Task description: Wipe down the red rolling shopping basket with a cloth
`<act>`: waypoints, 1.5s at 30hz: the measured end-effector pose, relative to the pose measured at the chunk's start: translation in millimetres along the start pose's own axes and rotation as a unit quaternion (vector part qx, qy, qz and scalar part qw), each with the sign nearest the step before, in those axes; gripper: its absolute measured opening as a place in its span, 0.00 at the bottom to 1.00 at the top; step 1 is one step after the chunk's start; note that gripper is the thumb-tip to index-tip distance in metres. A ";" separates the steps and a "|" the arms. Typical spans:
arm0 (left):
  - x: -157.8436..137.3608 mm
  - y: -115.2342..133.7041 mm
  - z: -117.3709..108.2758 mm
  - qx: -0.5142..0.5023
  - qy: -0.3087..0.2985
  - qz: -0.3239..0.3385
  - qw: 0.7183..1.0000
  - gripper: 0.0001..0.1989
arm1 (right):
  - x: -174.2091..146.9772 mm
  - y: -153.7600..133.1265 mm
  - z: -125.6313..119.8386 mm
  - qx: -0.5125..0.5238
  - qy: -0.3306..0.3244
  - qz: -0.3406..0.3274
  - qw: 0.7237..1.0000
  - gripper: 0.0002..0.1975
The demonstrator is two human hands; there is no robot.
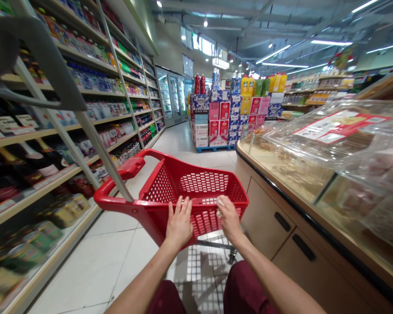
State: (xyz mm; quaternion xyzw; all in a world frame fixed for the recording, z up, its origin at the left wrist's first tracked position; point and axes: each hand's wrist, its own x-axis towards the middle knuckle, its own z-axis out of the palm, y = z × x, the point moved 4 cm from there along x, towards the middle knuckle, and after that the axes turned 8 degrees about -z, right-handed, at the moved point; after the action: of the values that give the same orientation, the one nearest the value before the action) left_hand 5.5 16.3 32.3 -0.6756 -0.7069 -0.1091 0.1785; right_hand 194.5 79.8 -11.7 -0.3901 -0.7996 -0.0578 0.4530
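- A red plastic shopping cart (170, 183) stands on the pale tiled floor (114, 248), between the drink shelves on the left and a wooden table on the right.
- The person's left hand (180, 221) lies on the cart's near rim, around the middle of that edge, fingers spread and extended, laid flat rather than clasped.
- The right hand (229, 218) is curled around a crumpled white cloth (219, 206), pressing it to the same near rim, closer to the basket's right corner.
- From the left end of the near rim, a metal post (101, 152) slants up to a grey looped handle (57, 65), large and close to the camera.
- Under the basket's right end, a dark caster (232, 255) shows.
- At right, the table (265, 218) has cabinet doors with black handles and a dark-trimmed edge; clear plastic food boxes (321, 117) sit on top, one bearing a red and white label (340, 124).
- At left, tall shelves (85, 91) hold rows of bottles and cans.
- Ahead, a blue pallet (214, 148) carries stacked drink cartons (219, 118) topped with red, yellow and green bottles; glass-door refrigerators (172, 93) line the back.
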 end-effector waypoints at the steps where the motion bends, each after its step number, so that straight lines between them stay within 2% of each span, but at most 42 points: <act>1: -1.0 0.7 -0.1 0.003 -0.001 0.002 1.000 0.30 | 1.7 -4.9 2.4 0.005 -0.016 -0.021 1.000 0.22; 3: -3.0 2.1 -0.1 0.009 -0.004 0.008 1.000 0.30 | 4.0 -1.0 -1.1 0.002 -0.026 -0.033 0.999 0.22; 6: -5.1 5.8 0.9 0.012 -0.013 0.010 1.000 0.30 | 1.9 24.1 -16.8 -0.032 0.014 0.031 0.999 0.22; 8: -5.4 8.7 1.1 0.014 -0.019 0.002 1.000 0.30 | -2.1 29.7 -19.3 -0.047 0.028 0.057 0.997 0.22; 12: -6.3 11.9 -1.2 0.016 -0.032 -0.002 0.999 0.31 | -5.0 12.0 -7.2 -0.020 -0.023 -0.001 1.000 0.22; 14: -7.4 12.6 -2.5 0.014 -0.036 0.008 0.999 0.30 | -4.1 14.6 -9.6 -0.014 -0.035 -0.017 0.999 0.22; 18: -8.1 15.4 -2.0 0.018 -0.032 0.005 0.999 0.30 | -4.5 37.1 -24.6 -0.053 0.023 0.055 0.997 0.22; 20: -7.6 16.9 -1.0 0.022 -0.029 -0.002 0.999 0.30 | -5.4 30.4 -19.9 -0.057 0.028 0.059 0.996 0.22; 23: -7.9 16.5 -0.7 0.022 -0.027 0.004 0.999 0.30 | -4.8 5.6 -4.9 -0.022 -0.017 -0.023 0.999 0.23; 25: -9.6 15.2 -0.7 0.019 -0.025 0.015 0.999 0.31 | -4.5 3.3 -4.8 -0.006 -0.031 -0.059 0.998 0.24; 26: -10.8 14.9 -0.4 0.017 -0.023 0.021 0.999 0.31 | -4.4 8.9 -8.8 -0.010 -0.022 -0.052 0.998 0.24; 29: -13.7 17.2 1.4 0.015 -0.016 0.022 1.000 0.30 | -5.9 31.1 -22.7 -0.046 0.030 0.028 0.998 0.23; 31: -14.1 20.2 1.9 0.015 -0.012 0.018 1.000 0.30 | -7.2 29.6 -22.6 -0.059 0.044 0.054 0.996 0.23; 34: -13.8 19.4 -2.8 0.006 -0.008 0.033 0.999 0.29 | -6.6 5.8 -10.3 -0.031 -0.001 -0.003 1.000 0.22; 36: -13.6 9.3 -10.4 0.002 0.005 0.023 1.000 0.29 | -5.8 0.0 -8.6 -0.013 -0.027 -0.037 0.999 0.22; 38: -13.8 -6.5 -18.6 0.008 0.025 -0.016 1.000 0.30 | -5.2 11.2 -16.0 -0.019 -0.015 -0.020 1.000 0.22; 41: -14.3 -21.9 -24.1 0.022 0.038 -0.047 0.998 0.31 | -4.8 29.5 -25.2 -0.046 0.034 0.045 0.997 0.21; 43: -13.5 -22.2 -23.1 0.028 0.036 -0.045 0.998 0.31 | -3.7 20.7 -18.4 -0.046 0.038 0.049 0.997 0.21; 45: -12.3 -20.0 -21.7 0.032 0.035 -0.051 0.998 0.31 | -1.3 -1.9 -4.5 -0.024 0.013 0.007 1.000 0.22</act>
State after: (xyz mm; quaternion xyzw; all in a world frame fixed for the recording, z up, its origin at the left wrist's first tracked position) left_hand -11.8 -4.8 48.9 -0.6285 -0.7368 -0.1191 0.2191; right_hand 196.6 75.8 -9.6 -0.4058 -0.7891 -0.0790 0.4544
